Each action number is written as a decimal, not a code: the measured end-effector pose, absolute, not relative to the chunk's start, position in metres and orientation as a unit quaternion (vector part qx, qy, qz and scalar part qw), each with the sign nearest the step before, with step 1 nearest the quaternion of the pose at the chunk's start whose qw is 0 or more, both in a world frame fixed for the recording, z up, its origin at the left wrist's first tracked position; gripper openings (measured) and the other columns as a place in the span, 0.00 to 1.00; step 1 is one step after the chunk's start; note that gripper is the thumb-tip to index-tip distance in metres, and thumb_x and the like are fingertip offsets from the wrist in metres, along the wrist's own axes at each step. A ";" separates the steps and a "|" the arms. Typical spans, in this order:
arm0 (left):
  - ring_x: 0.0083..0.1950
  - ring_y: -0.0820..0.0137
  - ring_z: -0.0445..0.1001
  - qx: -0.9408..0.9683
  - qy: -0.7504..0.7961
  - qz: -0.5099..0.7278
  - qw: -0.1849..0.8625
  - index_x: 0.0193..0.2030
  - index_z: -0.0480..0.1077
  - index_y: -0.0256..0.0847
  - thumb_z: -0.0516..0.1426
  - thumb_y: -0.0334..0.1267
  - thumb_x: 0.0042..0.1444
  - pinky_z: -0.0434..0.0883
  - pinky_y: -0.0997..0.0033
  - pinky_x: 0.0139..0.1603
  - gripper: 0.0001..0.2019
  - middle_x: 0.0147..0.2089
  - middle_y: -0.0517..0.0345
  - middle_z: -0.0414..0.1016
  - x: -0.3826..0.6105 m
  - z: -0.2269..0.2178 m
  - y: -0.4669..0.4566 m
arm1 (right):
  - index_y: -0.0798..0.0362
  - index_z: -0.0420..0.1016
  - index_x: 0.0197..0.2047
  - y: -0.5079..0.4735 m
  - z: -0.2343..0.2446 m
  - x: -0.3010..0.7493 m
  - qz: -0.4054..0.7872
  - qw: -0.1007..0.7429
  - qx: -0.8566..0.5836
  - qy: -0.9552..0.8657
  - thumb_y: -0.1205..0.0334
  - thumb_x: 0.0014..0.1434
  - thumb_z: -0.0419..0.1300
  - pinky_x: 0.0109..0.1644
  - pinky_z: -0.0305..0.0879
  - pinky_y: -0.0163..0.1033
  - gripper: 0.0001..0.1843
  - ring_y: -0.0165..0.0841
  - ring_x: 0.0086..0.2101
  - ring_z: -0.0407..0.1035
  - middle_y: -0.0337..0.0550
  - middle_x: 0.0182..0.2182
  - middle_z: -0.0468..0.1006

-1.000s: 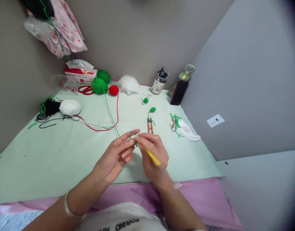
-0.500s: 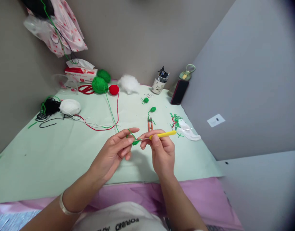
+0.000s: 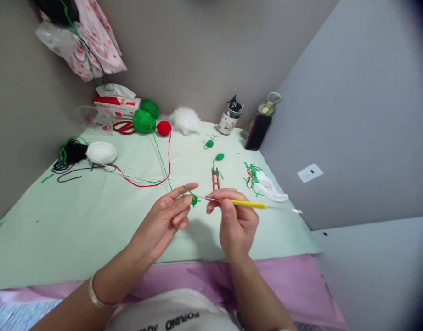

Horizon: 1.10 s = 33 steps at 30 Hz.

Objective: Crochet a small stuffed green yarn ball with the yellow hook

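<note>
My left hand (image 3: 163, 220) pinches a small green crochet piece (image 3: 194, 200) between thumb and fingers, with its forefinger stretched out and a green yarn strand (image 3: 161, 158) running over it. That strand leads back to a green yarn ball (image 3: 143, 121). My right hand (image 3: 236, 219) grips a crochet hook with a yellow handle (image 3: 244, 203). The hook lies nearly level, and its metal tip touches the green piece. Both hands hover above the pale green table mat (image 3: 76, 216).
Orange snips (image 3: 215, 178) lie just beyond my hands. Further back are two small green crocheted pieces (image 3: 218, 157), a red yarn ball (image 3: 163, 128), white stuffing (image 3: 185, 120), a jar (image 3: 228, 122), a dark phone (image 3: 257, 132), a tissue box (image 3: 117, 105), and white and black yarn (image 3: 90, 153). Yarn scraps on white cloth (image 3: 262, 183) lie at the right.
My right hand has swung the hook from pointing down under the palm to lying nearly level, handle out to the right. The left hand has kept its pinch on the green piece.
</note>
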State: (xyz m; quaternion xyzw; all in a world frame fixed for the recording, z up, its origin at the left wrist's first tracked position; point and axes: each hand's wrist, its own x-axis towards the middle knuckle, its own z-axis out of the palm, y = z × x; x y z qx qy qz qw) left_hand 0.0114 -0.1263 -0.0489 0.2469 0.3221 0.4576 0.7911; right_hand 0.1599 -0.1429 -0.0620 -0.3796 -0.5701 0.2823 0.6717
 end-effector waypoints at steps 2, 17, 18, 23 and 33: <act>0.21 0.82 0.46 0.260 0.321 0.461 0.786 0.53 0.78 0.38 0.67 0.34 0.56 0.59 0.85 0.20 0.17 0.22 0.71 0.54 0.011 -0.049 -0.128 | 0.48 0.80 0.41 -0.141 -0.061 0.160 0.371 0.664 -0.370 -0.533 0.60 0.70 0.57 0.33 0.72 0.39 0.10 0.30 0.29 0.72 0.42 0.35 0.80; 0.22 0.82 0.55 0.319 0.332 0.475 0.750 0.50 0.78 0.42 0.67 0.37 0.55 0.68 0.80 0.24 0.15 0.30 0.66 0.64 0.014 -0.048 -0.132 | 0.49 0.83 0.42 -0.138 -0.061 0.158 0.369 0.647 -0.384 -0.546 0.60 0.68 0.60 0.33 0.72 0.38 0.09 0.31 0.31 0.74 0.43 0.38 0.84; 0.22 0.83 0.55 0.317 0.332 0.476 0.750 0.50 0.78 0.42 0.67 0.36 0.55 0.67 0.80 0.24 0.15 0.32 0.66 0.66 0.014 -0.049 -0.132 | 0.49 0.83 0.42 -0.138 -0.060 0.158 0.370 0.646 -0.383 -0.548 0.60 0.68 0.60 0.34 0.73 0.39 0.09 0.31 0.31 0.74 0.43 0.38 0.84; 0.22 0.82 0.54 0.305 0.337 0.481 0.749 0.46 0.80 0.41 0.67 0.35 0.55 0.65 0.81 0.23 0.12 0.27 0.67 0.62 0.012 -0.052 -0.128 | 0.48 0.83 0.42 -0.139 -0.060 0.159 0.359 0.654 -0.383 -0.545 0.61 0.68 0.59 0.34 0.73 0.39 0.10 0.31 0.31 0.74 0.43 0.38 0.83; 0.22 0.81 0.53 0.310 0.351 0.487 0.737 0.40 0.80 0.40 0.66 0.37 0.56 0.65 0.81 0.24 0.06 0.24 0.68 0.59 0.011 -0.051 -0.126 | 0.50 0.82 0.41 -0.142 -0.058 0.161 0.278 0.663 -0.431 -0.546 0.60 0.69 0.58 0.35 0.71 0.42 0.10 0.31 0.29 0.73 0.44 0.36 0.82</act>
